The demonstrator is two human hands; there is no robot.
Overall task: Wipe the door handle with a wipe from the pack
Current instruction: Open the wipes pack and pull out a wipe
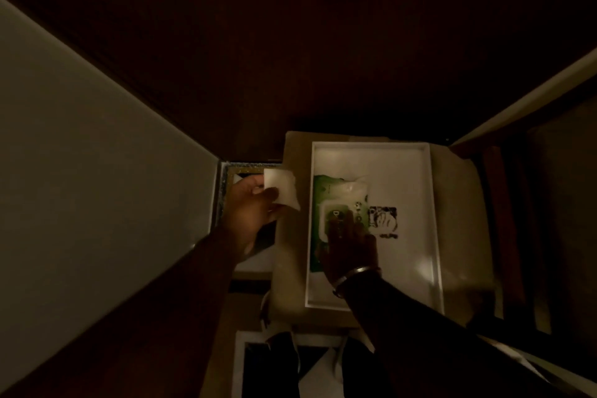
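Head view, dim. Our right hand (pixel 352 245) lies flat on the green pack (pixel 323 194) in the tray (pixel 433 220), fingers spread, gripping nothing. Farther left, our left hand (pixel 248 210) pinches the wipe (pixel 280 186): light, limp, likely damp; best held bunched. Handle unseen.

The right hand (pixel 350 247) hides much of the green pack (pixel 326 203), its label too dim to read.

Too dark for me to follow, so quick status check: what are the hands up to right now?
Left hand pinching a white wipe. Right hand flat on the green pack in the white tray. Door handle not visible.
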